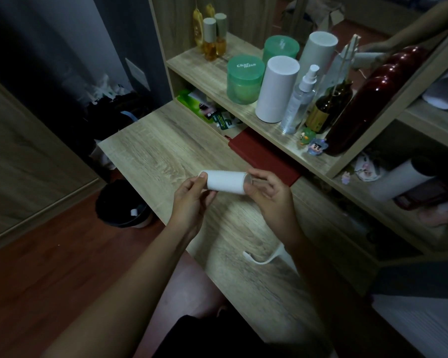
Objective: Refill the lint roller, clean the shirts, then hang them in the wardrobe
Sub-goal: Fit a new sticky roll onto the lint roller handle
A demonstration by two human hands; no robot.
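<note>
A white lint roll (225,182) lies sideways in the air just above the wooden desk (163,151). My left hand (192,200) grips its left end with thumb and fingers. My right hand (269,193) holds its right end, fingers around a clear part at the roll's opening. A white curved handle piece (263,258) lies on the desk below my right forearm, partly hidden by it. Another white roll (277,89) stands upright on the shelf. No shirts are in view.
The shelf (212,73) holds green jars (245,80), a spray bottle (299,99), a brown bottle, perfume bottles and a dark red cylinder (367,104). A red notebook (264,156) lies under the shelf. A black bin (122,202) stands on the floor left of the desk.
</note>
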